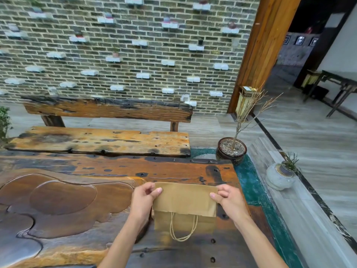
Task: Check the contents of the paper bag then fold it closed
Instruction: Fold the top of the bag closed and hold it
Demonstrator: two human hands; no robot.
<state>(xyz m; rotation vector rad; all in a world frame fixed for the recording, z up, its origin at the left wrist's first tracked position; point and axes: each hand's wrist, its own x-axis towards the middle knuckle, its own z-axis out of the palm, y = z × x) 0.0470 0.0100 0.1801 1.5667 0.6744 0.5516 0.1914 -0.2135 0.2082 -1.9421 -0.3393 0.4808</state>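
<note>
With the paper bag (184,205) lying flat on the wooden table (77,200) near its right edge, I've got its top flap folded toward me. My left hand (144,198) pinches the fold's left corner, my right hand (228,199) pinches the right corner, both narrow grips on paper. The twine handle (183,227) pokes out below the flap. Risk as I judge it: uneven pull skews the crease, or the flap springs open on release. Contents not visible.
</note>
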